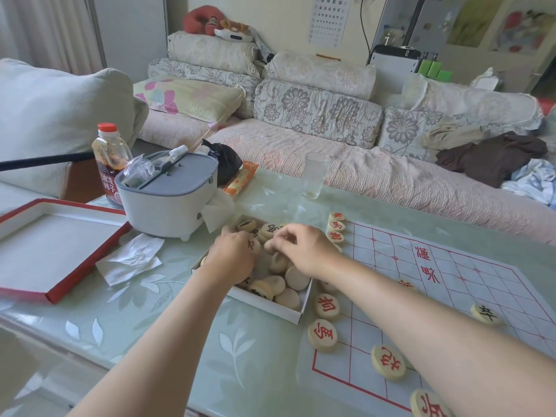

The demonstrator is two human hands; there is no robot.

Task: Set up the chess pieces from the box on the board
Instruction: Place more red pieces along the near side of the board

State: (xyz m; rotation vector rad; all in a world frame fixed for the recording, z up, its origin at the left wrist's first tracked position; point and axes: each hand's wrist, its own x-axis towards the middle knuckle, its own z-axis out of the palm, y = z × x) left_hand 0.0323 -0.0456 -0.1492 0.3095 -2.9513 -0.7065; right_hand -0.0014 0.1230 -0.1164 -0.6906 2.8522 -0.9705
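Your pale green glass surface (240,356) carries the white paper board with its red grid (451,296) at the right edge. The shallow white cardboard box (270,305) sits just beside the board's left edge. Both your hands are over that box. Your left hand (231,260) dips into its left half, fingers bent down among the pieces and hidden, so you cannot tell whether it grips one. Your right hand (304,251) reaches across from the board side, fingertips curled together over the far pieces; its hold is equally unclear. Round pale wooden discs (296,278) lie heaped in the box beneath both hands. Red-lettered discs (327,306) line the board's left edge.
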